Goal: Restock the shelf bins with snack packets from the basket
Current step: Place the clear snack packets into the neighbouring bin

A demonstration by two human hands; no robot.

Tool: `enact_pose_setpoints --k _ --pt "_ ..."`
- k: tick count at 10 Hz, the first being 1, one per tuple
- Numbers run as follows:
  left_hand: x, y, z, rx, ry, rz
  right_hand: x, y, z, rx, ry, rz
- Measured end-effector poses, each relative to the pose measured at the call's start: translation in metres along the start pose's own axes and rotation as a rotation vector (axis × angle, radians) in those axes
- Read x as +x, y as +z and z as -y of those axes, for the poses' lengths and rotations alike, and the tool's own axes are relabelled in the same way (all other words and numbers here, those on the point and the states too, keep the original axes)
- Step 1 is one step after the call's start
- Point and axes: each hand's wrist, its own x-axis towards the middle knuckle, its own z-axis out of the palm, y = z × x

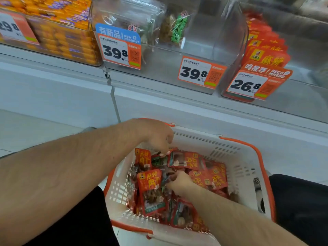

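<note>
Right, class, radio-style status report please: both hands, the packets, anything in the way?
Left hand and right hand both in basket, fingers curled among red snack packets. Nothing lifted yet. Middle clear bin nearly empty. No obstruction seen.

We count one basket [229, 153] with two orange handles, and two hands in it: the left hand [156, 135] and the right hand [179, 182]. The red packets [150, 185] in it overlap too much for an exact tally; we make out at least eight. On the shelf we see four clear bins [200, 32] and four price tags [201, 73], with one green-labelled packet [174, 31] plainly visible in the third bin from the left.
</note>
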Motion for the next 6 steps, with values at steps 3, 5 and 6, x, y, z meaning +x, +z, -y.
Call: enact_pose_setpoints --k 3,5,6 --pt "-0.003 -0.005 0.003 -0.028 -0.01 -0.01 -0.011 -0.045 0.023 -0.046 -0.068 0.03" --pt "-0.002 -0.009 0.005 -0.111 -0.009 0.01 -0.052 -0.123 0.054 -0.301 -0.222 -0.028" --pt "0.0 -0.008 0.006 -0.141 -0.021 0.064 -0.063 -0.153 0.054 -0.13 -0.238 -0.046"
